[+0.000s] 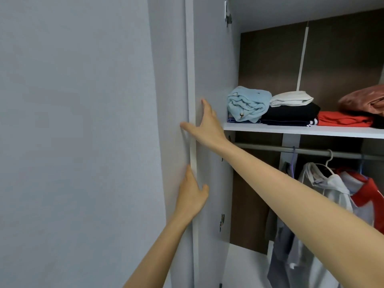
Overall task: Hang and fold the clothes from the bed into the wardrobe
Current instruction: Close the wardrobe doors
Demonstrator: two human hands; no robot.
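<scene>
The wardrobe stands open, and its white left door [212, 59] is seen nearly edge-on. My right hand [205, 123] holds the door's edge at shelf height, thumb on the outer face and fingers laid flat on the inner face. Lower down, my left hand [193, 194] holds the same edge, fingers on the outer side and thumb on the inner side. On the shelf [291, 129] lie folded clothes: a light blue towel [247, 104], a white piece [291, 98] on a black one [291, 114], a red one [342, 119] and a pinkish one [363, 98]. No bed is in view.
Under the shelf runs a grey rail [270, 147] with hangers carrying a pale grey hoodie [324, 183] and a red and white garment [365, 192]. A plain grey wall [72, 121] fills the left. Metal hinges [222, 222] sit on the door's inner side.
</scene>
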